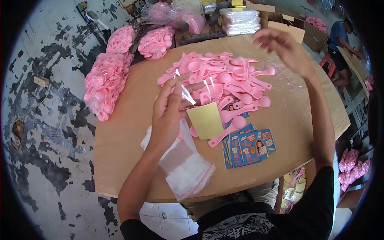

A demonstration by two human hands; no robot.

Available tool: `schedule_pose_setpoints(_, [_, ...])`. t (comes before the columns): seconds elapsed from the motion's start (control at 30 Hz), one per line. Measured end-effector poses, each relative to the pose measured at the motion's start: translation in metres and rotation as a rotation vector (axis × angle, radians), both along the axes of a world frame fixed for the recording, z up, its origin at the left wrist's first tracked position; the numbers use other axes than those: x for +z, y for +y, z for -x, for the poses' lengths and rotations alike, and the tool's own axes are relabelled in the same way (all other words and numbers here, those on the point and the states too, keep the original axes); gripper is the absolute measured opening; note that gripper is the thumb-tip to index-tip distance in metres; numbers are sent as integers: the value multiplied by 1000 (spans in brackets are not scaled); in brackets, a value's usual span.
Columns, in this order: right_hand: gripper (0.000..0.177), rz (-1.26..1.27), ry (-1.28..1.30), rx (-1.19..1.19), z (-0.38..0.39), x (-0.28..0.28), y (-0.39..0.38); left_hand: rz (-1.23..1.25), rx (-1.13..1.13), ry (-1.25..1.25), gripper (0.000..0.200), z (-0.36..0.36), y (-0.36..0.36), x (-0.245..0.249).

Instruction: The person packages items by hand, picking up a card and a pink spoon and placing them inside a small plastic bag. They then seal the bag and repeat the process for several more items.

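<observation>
My left hand point(170, 106) pinches a clear plastic bag point(187, 94) holding a pink spoon point(205, 97) and a yellowish card point(208, 122). My right hand point(278, 44) is raised over the far right of the table, fingers apart and nothing in them. A heap of pink spoons point(230, 80) lies beyond my left hand. Blue printed cards point(248, 148) are stacked nearer me. Below my left wrist lie empty clear bags point(190, 172) with a red-striped edge.
Filled bags of pink spoons point(106, 82) stand at the table's left edge. Wrapped clear packs point(240, 20) and a cardboard box point(286, 26) are at the back. A person in blue point(340, 38) sits at the far right. A box of packed items point(295, 184) is below the table point(132, 160).
</observation>
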State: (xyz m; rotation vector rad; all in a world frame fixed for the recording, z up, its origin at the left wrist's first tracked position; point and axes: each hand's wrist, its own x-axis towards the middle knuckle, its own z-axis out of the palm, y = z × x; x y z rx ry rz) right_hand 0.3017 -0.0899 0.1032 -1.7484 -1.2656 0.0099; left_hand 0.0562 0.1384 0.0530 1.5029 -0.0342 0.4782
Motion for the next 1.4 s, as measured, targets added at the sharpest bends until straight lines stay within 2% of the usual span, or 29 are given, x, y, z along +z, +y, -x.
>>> schedule_pose_setpoints(0.03, [22, -3, 190, 136, 33, -5, 14, 11, -8, 1, 39, 1, -2, 2])
schedule_pose_setpoints(0.1, [20, 172, -29, 215, 87, -13, 37, 35, -23, 0, 40, 2, -10, 4])
schedule_pose_setpoints(0.2, [20, 88, 245, 355, 116, -27, 51, 64, 5, -10, 41, 2, -16, 1])
schedule_pose_setpoints(0.23, [22, 56, 310, 353, 114, -31, 54, 36, 32, -22, 43, 0, -16, -1])
schedule_pose_setpoints(0.33, [18, -2, 467, 280, 117, -35, 56, 129, -100, 124, 40, 2, -6, -8])
schedule_pose_setpoints(0.47, [15, -31, 467, 267, 118, -46, 61, 171, -28, 106, 38, -2, -5, -14])
schedule_pose_setpoints(0.57, [17, -10, 437, 358, 112, -44, 59, 87, -70, 134, 39, 0, -7, -12])
schedule_pose_setpoints(0.67, [20, -33, 439, 370, 110, -42, 57, 124, -114, 66, 40, -1, -6, -15])
schedule_pose_setpoints(0.87, [21, -13, 446, 275, 104, -50, 60, -116, -110, 142, 33, -3, 6, -14])
schedule_pose_setpoints(0.97, [20, -14, 430, 260, 102, -53, 61, -267, -107, 258, 28, 0, 13, -5])
schedule_pose_setpoints(1.03, [22, -81, 475, 298, 100, -57, 63, -232, -123, 146, 24, -4, 14, -14])
schedule_pose_setpoints(1.17, [30, -95, 196, 390, 87, -65, 62, -266, -137, 8, 20, -9, 21, -26])
schedule_pose_setpoints(1.23, [32, -88, 38, 408, 88, -58, 60, -308, -151, 15, 18, -7, 21, -23])
schedule_pose_setpoints(1.37, [25, -86, -60, 394, 86, -59, 59, -411, -151, 71, 17, -1, 21, -16])
schedule_pose_setpoints(1.4, [23, -95, -103, 397, 86, -59, 60, -351, -174, 76, 17, -1, 23, -16])
